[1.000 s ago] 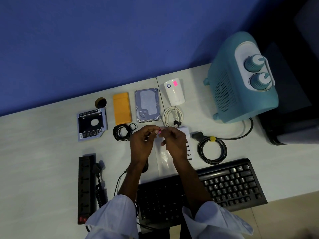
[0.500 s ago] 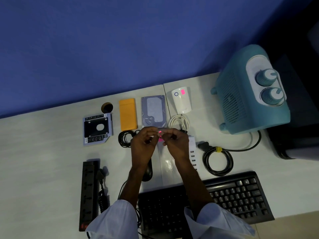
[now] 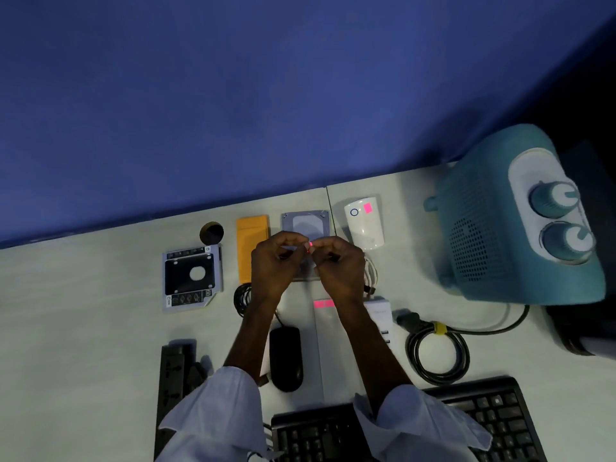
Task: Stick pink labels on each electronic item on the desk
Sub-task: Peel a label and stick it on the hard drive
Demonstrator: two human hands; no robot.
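Forward now, left hand [image 3: 273, 263] and right hand [image 3: 340, 270] pinch a pink label [image 3: 310, 245] — half-hiding the hard drive [image 3: 306, 222]

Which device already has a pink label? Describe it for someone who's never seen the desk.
Start at the big teal heater on the desk's right end. Just left of it, near the blue wall, lies a small white rounded device. What sets it apart is a pink label beside a blue ring.

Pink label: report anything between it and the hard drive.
Nothing visible. The left hand and right hand pinch the pink label above the hard drive, whose far half lies bare; they hide its near half.
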